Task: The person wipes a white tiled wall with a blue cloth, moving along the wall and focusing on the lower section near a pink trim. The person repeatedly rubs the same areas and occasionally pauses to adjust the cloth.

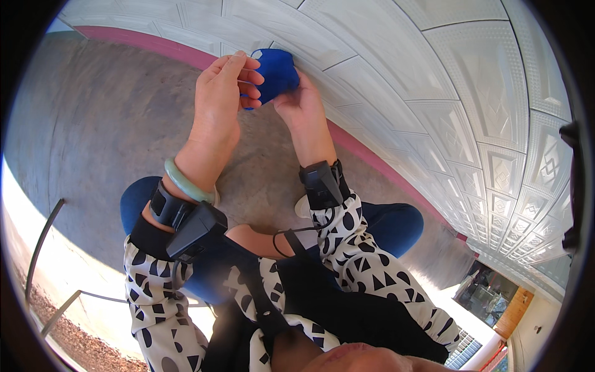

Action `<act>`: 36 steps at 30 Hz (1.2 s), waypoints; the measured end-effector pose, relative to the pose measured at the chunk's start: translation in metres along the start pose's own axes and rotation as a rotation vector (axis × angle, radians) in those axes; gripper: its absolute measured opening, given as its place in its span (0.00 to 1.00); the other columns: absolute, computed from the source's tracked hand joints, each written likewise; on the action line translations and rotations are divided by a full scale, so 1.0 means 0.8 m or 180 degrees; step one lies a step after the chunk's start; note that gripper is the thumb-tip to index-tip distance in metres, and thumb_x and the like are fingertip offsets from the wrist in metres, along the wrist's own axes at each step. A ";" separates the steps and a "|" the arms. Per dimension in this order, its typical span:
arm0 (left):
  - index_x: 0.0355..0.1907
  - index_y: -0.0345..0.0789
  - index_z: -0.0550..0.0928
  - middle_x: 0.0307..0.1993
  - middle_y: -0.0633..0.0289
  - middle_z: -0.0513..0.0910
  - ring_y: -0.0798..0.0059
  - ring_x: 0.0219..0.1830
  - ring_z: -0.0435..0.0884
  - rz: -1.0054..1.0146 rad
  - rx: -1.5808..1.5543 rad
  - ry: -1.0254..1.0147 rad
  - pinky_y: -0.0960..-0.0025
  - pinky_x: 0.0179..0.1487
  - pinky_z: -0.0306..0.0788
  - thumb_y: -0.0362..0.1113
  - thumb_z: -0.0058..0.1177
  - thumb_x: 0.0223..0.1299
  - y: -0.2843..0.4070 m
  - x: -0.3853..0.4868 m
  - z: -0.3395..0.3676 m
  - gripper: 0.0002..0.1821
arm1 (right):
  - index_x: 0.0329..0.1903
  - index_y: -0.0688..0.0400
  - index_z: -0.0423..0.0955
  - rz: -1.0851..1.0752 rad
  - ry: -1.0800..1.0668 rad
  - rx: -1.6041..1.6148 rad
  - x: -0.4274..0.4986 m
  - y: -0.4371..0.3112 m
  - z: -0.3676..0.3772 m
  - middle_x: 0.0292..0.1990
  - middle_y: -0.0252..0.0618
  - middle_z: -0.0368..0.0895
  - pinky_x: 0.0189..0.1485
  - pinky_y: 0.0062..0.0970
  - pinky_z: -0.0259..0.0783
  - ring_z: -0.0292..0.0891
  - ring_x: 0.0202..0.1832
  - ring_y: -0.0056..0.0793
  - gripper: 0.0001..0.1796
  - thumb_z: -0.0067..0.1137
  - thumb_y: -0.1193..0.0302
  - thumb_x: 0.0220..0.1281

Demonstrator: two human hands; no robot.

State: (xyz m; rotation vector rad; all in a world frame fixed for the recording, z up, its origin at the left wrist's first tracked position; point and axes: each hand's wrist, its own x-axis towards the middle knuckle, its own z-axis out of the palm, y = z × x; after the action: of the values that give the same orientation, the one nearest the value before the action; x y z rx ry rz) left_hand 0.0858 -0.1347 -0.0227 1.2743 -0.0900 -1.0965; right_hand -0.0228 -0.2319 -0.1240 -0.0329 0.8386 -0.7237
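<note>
A small piece of blue cloth is held up in front of the tiled wall, a pale patch at its upper left corner. My right hand grips it from the lower right, with most of the fingers hidden behind the fabric. At its left edge is my left hand, fingers curled and fingertips overlapping the blue fabric. Whether those fingertips pinch the cloth or anything thin cannot be made out. A pale green bangle circles my left wrist. Black devices are strapped to both forearms, the left device and the right device.
Embossed white wall tiles rise close ahead and to the right, above a pink skirting band. Grey concrete floor spreads to the left. Bent metal rods stand at lower left. My knees in blue trousers flank the arms.
</note>
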 end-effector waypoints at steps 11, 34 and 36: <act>0.40 0.35 0.79 0.31 0.65 0.79 0.78 0.30 0.75 -0.0051 0.0089 -0.0125 0.72 0.36 0.70 0.44 0.46 0.70 0.009 0.000 -0.022 0.14 | 0.50 0.66 0.74 -0.0055 0.0859 0.0997 -0.074 -0.077 -0.052 0.47 0.44 0.82 0.51 0.36 0.80 0.80 0.48 0.35 0.13 0.41 0.75 0.72; 0.39 0.33 0.79 0.29 0.62 0.80 0.78 0.28 0.75 0.0146 -0.0193 -0.0045 0.72 0.33 0.72 0.41 0.45 0.71 0.014 0.003 -0.026 0.14 | 0.52 0.63 0.73 0.0185 0.0448 0.0819 -0.025 -0.003 0.042 0.53 0.45 0.79 0.60 0.40 0.72 0.76 0.55 0.38 0.14 0.41 0.74 0.72; 0.39 0.33 0.79 0.29 0.62 0.80 0.78 0.28 0.76 0.0201 -0.0170 0.0010 0.71 0.33 0.72 0.41 0.45 0.71 0.016 0.007 -0.026 0.14 | 0.47 0.62 0.75 0.0261 0.0556 0.1031 -0.012 0.006 0.049 0.48 0.42 0.82 0.56 0.37 0.75 0.79 0.51 0.35 0.10 0.46 0.74 0.70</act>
State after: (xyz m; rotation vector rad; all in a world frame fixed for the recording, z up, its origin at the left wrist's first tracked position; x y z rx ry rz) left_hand 0.1088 -0.1250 -0.0230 1.2174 -0.0973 -1.0363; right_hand 0.0029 -0.2319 -0.0921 0.3571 0.8743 -0.7852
